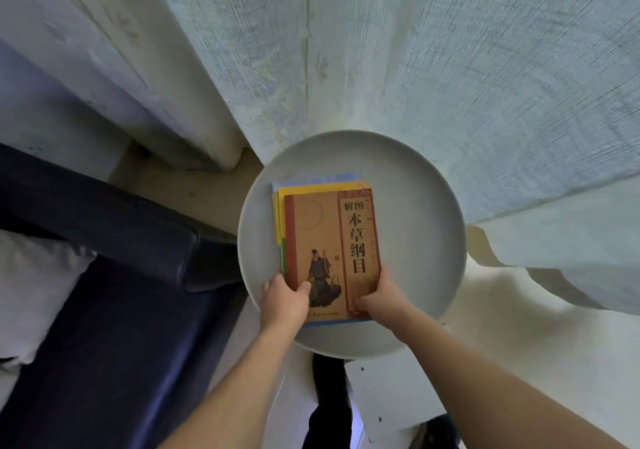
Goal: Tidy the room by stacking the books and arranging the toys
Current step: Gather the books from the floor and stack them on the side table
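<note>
Your stack of books (329,240) lies on the round grey side table (426,240), a little left of the tabletop's centre, with an orange-brown book (329,237) on top. Its cover carries Chinese characters down the right side and a robed figure lower down. Under it, a yellow book (320,187) and a pale blue one (318,177) peek out toward 12 o'clock.

Your left hand (282,301) grips the top book's near left corner at about 7 o'clock of the stack, thumb pressed on the cover, fingers curled around the edge. Your right hand (381,298) holds the near right corner at about 5 o'clock, thumb lying across the cover, fingers wrapped on the side.

A dark blue sofa (114,310) sits at 9 o'clock of the table, with a white cushion (34,292) on it. Pale curtains (415,67) hang from 12 to 3 o'clock.
</note>
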`<state>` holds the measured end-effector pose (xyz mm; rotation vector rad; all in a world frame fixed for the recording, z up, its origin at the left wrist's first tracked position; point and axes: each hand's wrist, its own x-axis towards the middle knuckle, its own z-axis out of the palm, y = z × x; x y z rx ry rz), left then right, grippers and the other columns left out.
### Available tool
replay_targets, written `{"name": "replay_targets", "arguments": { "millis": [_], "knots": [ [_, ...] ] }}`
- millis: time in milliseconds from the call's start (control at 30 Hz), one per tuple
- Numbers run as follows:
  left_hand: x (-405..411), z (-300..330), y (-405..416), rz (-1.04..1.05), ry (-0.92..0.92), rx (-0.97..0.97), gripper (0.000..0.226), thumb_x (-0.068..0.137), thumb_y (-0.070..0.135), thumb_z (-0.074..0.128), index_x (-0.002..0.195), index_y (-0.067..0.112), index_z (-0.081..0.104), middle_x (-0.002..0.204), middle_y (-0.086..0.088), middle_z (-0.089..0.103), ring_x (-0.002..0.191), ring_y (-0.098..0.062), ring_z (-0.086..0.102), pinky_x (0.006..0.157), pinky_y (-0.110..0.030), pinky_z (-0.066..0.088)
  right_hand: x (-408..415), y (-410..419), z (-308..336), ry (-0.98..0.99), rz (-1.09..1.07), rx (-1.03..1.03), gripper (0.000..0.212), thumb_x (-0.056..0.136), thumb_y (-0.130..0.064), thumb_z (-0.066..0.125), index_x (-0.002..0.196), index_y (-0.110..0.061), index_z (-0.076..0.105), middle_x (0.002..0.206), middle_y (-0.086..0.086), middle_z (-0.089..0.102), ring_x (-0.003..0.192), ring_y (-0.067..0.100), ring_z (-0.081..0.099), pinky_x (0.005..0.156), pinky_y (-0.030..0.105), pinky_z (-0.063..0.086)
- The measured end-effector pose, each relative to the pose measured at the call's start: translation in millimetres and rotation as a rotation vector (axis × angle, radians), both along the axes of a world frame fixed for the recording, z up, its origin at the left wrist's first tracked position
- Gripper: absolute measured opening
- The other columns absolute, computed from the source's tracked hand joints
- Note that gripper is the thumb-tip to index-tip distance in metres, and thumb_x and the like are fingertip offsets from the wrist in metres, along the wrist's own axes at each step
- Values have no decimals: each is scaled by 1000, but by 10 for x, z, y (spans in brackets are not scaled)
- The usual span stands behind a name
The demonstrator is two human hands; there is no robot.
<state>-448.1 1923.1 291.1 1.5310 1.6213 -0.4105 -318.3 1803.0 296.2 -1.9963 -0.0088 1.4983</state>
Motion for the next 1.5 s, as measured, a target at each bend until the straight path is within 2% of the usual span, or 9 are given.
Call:
{"name": "replay_targets", "arguments": {
  "millis": [200,333,567,767,900,1000,1167,1333,1500],
  "knots": [
    [80,-4,30,94,9,39,38,94,34,63,127,16,59,126,-4,59,111,-29,61,97,-44,52,7,87,-46,-62,16,-35,60,83,2,59,119,-35,30,117,-2,55,112,23,58,85,45,58],
    [-8,-51,-12,162,-43,35,35,94,31,64,126,19,57,125,-2,60,110,-27,61,93,-42,53,-41,3,-69,-44,4,-5,60,88,2,58,123,-37,29,109,-7,53,101,16,55,53,21,48],
    [-10,-99,-99,489,-189,-47,32,95,20,65,126,25,55,118,1,66,106,-26,62,95,-49,55,-91,-34,-141,-3,-161,56,66,83,3,64,132,-33,38,115,-5,61,108,21,62,85,45,59],
    [-32,-122,-215,637,-219,-15,46,95,16,64,140,23,54,123,-1,66,112,-26,61,101,-49,52,-166,-97,-169,-54,-119,41,43,87,-4,63,120,-26,48,112,-4,63,104,18,63,80,37,60],
    [-26,-42,-277,540,-191,30,46,97,26,61,142,21,51,130,-3,63,116,-28,60,104,-46,50,-108,-182,-76,-32,-110,71,29,89,-11,64,114,-21,53,112,1,67,98,18,66,83,37,59],
    [-106,71,-370,380,-116,107,54,99,36,55,148,20,39,139,-4,55,124,-30,56,105,-45,48,-69,-288,83,-255,44,78,28,93,-19,58,116,-24,44,111,0,57,95,16,58,71,22,51],
    [-497,354,-827,150,-11,268,65,101,40,47,158,24,21,158,-6,34,144,-29,34,116,-52,32,-217,-464,328,-708,455,180,53,91,-26,54,139,-15,36,137,2,44,129,25,41,111,43,38],
    [-944,695,-1536,10,134,321,64,103,42,40,159,23,18,163,-6,27,148,-29,24,119,-49,24,-534,-851,777,-787,915,212,72,94,-29,50,154,-11,14,162,7,13,149,27,7,123,42,7],
    [-1437,996,-1981,75,170,354,61,101,41,40,156,20,24,159,-7,32,144,-30,30,113,-45,31,-879,-1046,966,-796,1157,224,78,92,-29,53,154,-10,10,162,7,9,150,27,2,123,43,4]
  ]
}}
